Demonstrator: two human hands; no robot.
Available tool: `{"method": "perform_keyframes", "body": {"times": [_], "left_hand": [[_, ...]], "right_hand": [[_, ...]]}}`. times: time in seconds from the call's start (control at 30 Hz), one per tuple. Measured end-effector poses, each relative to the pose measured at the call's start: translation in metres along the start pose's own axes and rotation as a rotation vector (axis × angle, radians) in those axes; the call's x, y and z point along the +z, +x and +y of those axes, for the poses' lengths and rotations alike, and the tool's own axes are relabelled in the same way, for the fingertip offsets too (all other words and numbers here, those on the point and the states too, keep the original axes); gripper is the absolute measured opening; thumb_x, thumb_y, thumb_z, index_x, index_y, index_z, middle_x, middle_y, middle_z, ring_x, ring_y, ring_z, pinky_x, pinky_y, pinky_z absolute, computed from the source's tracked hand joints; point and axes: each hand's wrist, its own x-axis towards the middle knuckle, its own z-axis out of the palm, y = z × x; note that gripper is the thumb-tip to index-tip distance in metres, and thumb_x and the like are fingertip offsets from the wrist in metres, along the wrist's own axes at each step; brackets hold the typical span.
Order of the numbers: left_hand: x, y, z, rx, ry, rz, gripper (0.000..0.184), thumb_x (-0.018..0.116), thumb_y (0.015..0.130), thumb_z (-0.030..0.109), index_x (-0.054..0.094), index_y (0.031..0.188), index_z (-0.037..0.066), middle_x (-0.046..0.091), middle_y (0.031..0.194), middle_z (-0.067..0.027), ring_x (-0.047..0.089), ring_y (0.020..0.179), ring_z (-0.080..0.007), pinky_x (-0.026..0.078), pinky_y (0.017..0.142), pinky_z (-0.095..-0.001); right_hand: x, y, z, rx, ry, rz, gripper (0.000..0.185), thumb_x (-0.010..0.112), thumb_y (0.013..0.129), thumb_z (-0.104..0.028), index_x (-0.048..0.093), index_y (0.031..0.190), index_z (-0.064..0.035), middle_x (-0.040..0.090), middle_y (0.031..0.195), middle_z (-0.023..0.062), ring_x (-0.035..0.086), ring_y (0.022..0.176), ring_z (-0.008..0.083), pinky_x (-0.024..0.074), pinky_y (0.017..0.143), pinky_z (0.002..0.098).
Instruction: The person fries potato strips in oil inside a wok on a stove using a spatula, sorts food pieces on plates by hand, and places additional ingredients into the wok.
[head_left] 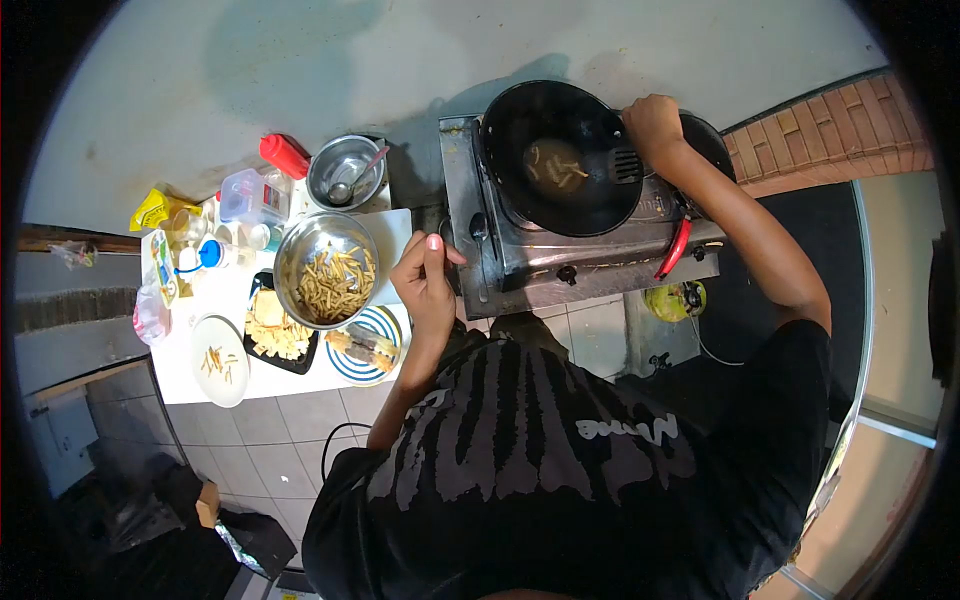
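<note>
My right hand (655,130) is closed at the right rim of a black wok (510,190), its fingers wrapped around the handle of a black slotted spatula (627,166). The spatula's head rests against the wok's inner wall. At the bottom of the wok, several light strips (560,168) lie in a shallow pool of oil. My left hand (425,275) hovers between the table and the stove, thumb raised and fingers loosely bent and apart, holding nothing visible. Beside it stands a steel bowl (290,262) of browned strips.
The wok sits on a metal gas stove (520,285); another dark pan (705,150) stands behind my right forearm. On the white table (190,385) are a white plate (220,385), a black tray (312,358) of pale pieces, a blue-striped plate (398,330), a smaller steel bowl (325,165) and a red bottle (284,156).
</note>
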Motion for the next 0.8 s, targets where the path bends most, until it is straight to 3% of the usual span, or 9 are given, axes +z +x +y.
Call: {"method": "perform_keyframes", "body": {"times": [0.33, 0.53, 0.77, 0.8], "left_hand": [[0.003, 0.0, 0.002, 0.021, 0.002, -0.01, 0.04, 0.05, 0.096, 0.016, 0.059, 0.062, -0.003, 0.042, 0.058, -0.0023, 0.037, 0.056, -0.0088, 0.026, 0.053, -0.026], [0.002, -0.001, -0.001, 0.029, 0.014, -0.018, 0.04, 0.05, 0.096, 0.017, 0.059, 0.062, -0.003, 0.042, 0.058, -0.0019, 0.037, 0.056, -0.0082, 0.025, 0.053, -0.0254], [0.008, -0.005, 0.003, -0.018, 0.022, -0.014, 0.041, 0.05, 0.096, 0.018, 0.059, 0.062, -0.003, 0.039, 0.059, -0.0007, 0.036, 0.055, -0.007, 0.024, 0.052, -0.0251], [0.008, -0.005, 0.003, -0.016, 0.061, -0.022, 0.042, 0.049, 0.096, 0.02, 0.057, 0.061, -0.003, 0.045, 0.06, -0.0026, 0.04, 0.057, -0.0084, 0.029, 0.054, -0.0254]], "right_hand": [[0.007, -0.013, 0.003, -0.069, 0.163, -0.004, 0.015, 0.058, 0.082, -0.016, 0.072, 0.082, -0.0129, 0.071, 0.084, 0.0078, 0.069, 0.079, 0.0259, 0.0541, 0.065, 0.0357], [0.038, -0.023, 0.013, -0.094, 0.267, 0.148, 0.013, 0.059, 0.079, -0.015, 0.07, 0.076, -0.0092, 0.069, 0.078, 0.0142, 0.069, 0.075, 0.03, 0.0548, 0.065, 0.0403], [0.063, -0.017, 0.031, -0.206, 0.341, 0.152, 0.013, 0.061, 0.078, -0.016, 0.069, 0.075, -0.0056, 0.067, 0.074, 0.0165, 0.068, 0.074, 0.0321, 0.0546, 0.066, 0.0422], [0.068, -0.015, 0.033, -0.235, 0.362, 0.175, 0.015, 0.061, 0.079, -0.018, 0.069, 0.076, -0.0054, 0.067, 0.076, 0.0167, 0.067, 0.075, 0.0331, 0.054, 0.067, 0.0427]]}}
